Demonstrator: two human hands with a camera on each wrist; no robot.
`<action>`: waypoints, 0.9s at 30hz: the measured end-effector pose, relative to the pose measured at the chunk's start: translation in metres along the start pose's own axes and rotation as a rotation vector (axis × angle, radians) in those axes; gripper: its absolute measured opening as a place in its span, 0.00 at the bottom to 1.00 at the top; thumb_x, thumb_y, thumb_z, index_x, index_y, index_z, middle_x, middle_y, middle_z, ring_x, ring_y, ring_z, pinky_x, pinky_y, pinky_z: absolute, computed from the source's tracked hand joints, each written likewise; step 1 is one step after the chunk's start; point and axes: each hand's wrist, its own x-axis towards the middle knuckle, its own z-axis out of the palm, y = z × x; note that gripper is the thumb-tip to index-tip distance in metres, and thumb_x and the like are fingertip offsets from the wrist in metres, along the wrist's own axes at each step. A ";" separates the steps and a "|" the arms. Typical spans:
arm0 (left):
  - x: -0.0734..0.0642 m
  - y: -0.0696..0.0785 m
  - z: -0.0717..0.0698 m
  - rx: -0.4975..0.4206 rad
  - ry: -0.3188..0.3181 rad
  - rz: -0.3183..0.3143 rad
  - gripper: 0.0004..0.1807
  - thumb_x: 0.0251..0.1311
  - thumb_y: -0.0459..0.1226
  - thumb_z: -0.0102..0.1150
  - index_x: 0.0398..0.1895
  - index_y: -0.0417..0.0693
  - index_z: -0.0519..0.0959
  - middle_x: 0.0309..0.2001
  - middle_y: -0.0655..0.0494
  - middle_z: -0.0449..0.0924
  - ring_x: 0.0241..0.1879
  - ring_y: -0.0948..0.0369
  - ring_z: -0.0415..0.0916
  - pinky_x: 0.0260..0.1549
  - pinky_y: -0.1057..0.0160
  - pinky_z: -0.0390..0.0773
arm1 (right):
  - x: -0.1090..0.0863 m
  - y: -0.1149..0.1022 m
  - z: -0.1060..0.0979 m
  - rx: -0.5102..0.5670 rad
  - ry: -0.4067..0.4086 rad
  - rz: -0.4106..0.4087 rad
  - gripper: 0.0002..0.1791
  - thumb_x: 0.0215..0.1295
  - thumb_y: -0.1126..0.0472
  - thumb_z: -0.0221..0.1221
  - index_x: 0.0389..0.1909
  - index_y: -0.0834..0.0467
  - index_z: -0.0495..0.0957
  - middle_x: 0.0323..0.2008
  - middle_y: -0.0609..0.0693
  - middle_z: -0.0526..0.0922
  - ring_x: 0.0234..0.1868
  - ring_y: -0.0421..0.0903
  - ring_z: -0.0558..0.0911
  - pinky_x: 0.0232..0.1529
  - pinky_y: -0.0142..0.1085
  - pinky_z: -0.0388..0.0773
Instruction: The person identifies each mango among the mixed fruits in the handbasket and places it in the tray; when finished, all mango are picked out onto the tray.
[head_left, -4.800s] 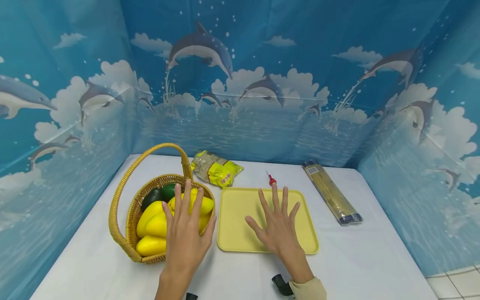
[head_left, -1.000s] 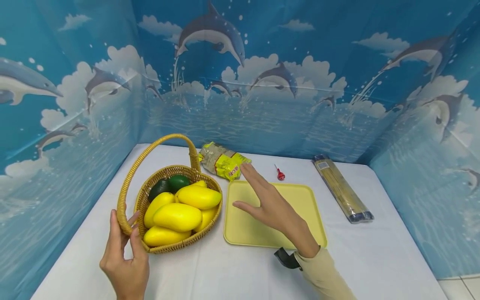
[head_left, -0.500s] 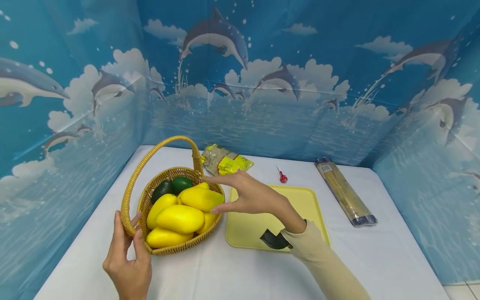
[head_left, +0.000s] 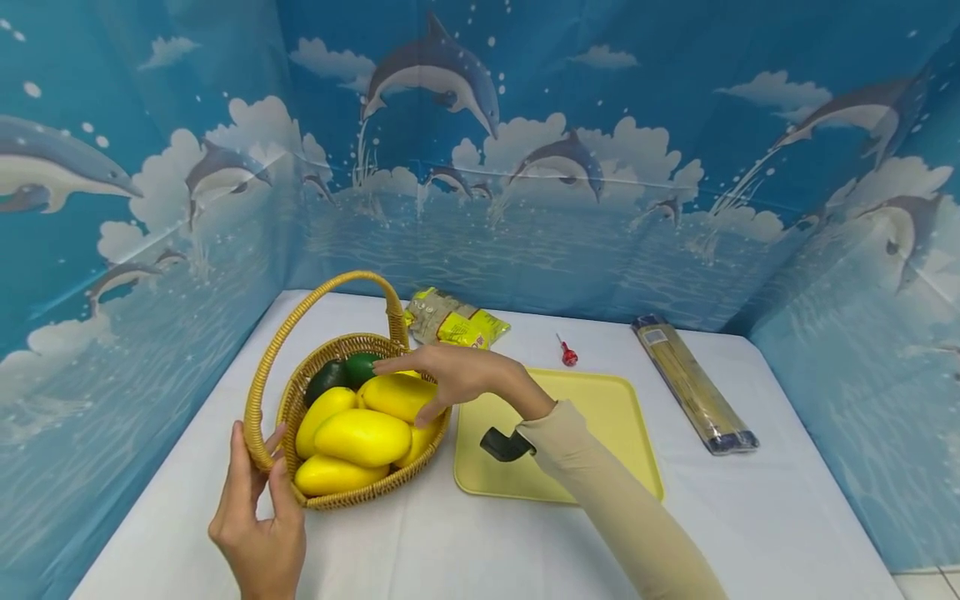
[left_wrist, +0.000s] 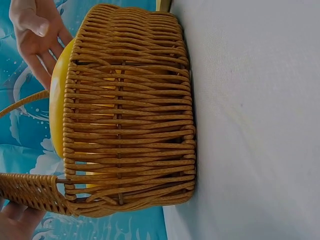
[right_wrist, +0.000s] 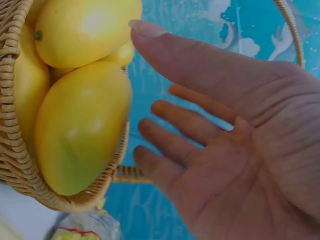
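- The right hand (head_left: 453, 373) has moved left from above the yellow tray (head_left: 618, 417) to the basket (left_wrist: 140, 130), and now hovers over its right side.
- Its fingers are spread and grasp nothing; whether the thumb touches a mango (right_wrist: 82, 127) cannot be told.
- The left hand (head_left: 258, 533) keeps its hold on the near end of the handle (head_left: 360, 276), thumb in front, fingers behind.
- The basket stays on the white table, left of the tray, with yellow mangoes and two dark green fruits (head_left: 325, 381) inside.
- So, it seems, the basket is steadied and the reach has come to the fruit, with none lifted yet.
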 end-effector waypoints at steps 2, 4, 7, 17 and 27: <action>0.001 -0.001 0.000 -0.002 0.000 0.006 0.43 0.62 0.12 0.62 0.81 0.41 0.68 0.62 0.33 0.83 0.61 0.76 0.81 0.56 0.80 0.77 | 0.007 0.006 -0.001 0.041 -0.013 -0.014 0.47 0.68 0.65 0.74 0.84 0.60 0.62 0.83 0.55 0.64 0.84 0.51 0.62 0.83 0.43 0.62; 0.001 -0.002 0.000 -0.004 -0.001 0.011 0.43 0.63 0.12 0.62 0.81 0.40 0.68 0.62 0.33 0.83 0.61 0.75 0.81 0.56 0.80 0.77 | 0.013 0.012 -0.001 0.073 -0.024 -0.027 0.47 0.67 0.67 0.74 0.84 0.60 0.62 0.83 0.55 0.64 0.84 0.51 0.61 0.82 0.43 0.65; 0.001 -0.002 0.000 -0.005 -0.002 0.017 0.41 0.64 0.13 0.62 0.81 0.40 0.68 0.63 0.33 0.82 0.61 0.75 0.81 0.56 0.80 0.77 | 0.019 0.018 0.001 0.076 -0.041 -0.027 0.48 0.66 0.69 0.74 0.84 0.60 0.62 0.83 0.54 0.64 0.84 0.51 0.61 0.82 0.46 0.65; -0.001 -0.001 -0.001 0.029 0.001 0.004 0.44 0.61 0.12 0.62 0.81 0.40 0.68 0.66 0.36 0.82 0.61 0.77 0.80 0.56 0.81 0.76 | 0.028 0.033 0.010 0.061 -0.064 -0.011 0.46 0.66 0.67 0.74 0.83 0.60 0.65 0.82 0.54 0.65 0.83 0.51 0.62 0.82 0.43 0.64; -0.001 -0.001 0.000 0.031 0.000 0.010 0.44 0.61 0.11 0.62 0.81 0.41 0.68 0.66 0.38 0.82 0.61 0.76 0.81 0.56 0.81 0.77 | 0.029 0.038 0.011 0.091 -0.049 -0.022 0.44 0.65 0.68 0.75 0.81 0.59 0.68 0.80 0.53 0.69 0.82 0.51 0.64 0.81 0.45 0.67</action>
